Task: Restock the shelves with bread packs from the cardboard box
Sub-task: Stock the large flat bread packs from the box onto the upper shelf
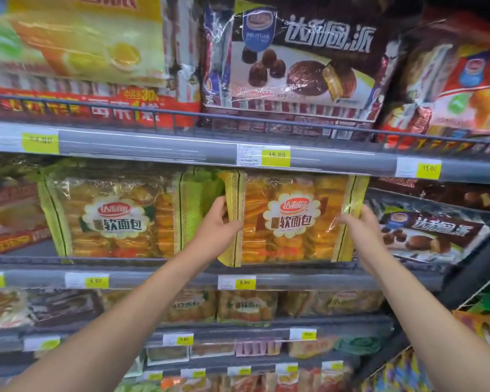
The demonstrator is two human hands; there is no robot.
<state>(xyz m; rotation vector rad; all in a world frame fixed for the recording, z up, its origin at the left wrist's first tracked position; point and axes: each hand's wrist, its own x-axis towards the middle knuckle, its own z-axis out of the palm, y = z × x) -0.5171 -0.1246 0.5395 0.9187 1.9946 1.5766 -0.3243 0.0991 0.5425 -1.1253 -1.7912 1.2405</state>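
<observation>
Glossy clear film, crinkled and catching the light, wraps the wide orange-and-yellow bread pack [290,219] with its white flower-shaped label. Rows of golden soft rolls show through the film. The pack stands upright just above the grey shelf edge [167,278] with the yellow price tags. Its long axis runs parallel to that edge and its bottom seam is level with the lip. Whether it already rests on the shelf I cannot tell.

The left hand [218,224] pinches the pack's patterned left seam, thumb in front and fingers [220,206] curled behind. The right hand [359,224] grips the opposite end, its fingers [347,219] closed onto the film. Each hand holds one short end, neither nearer than the other, so I judge the coming push goes straight back over the shelf edge.

Further left above the same edge stands a matching bread pack [111,219] with green-yellow gussets, touching or nearly so. Further right above it lies a dark brown chocolate pie bag [430,236]. The film looks slippery and the rolls soft, so a light squeeze should be enough.
</observation>
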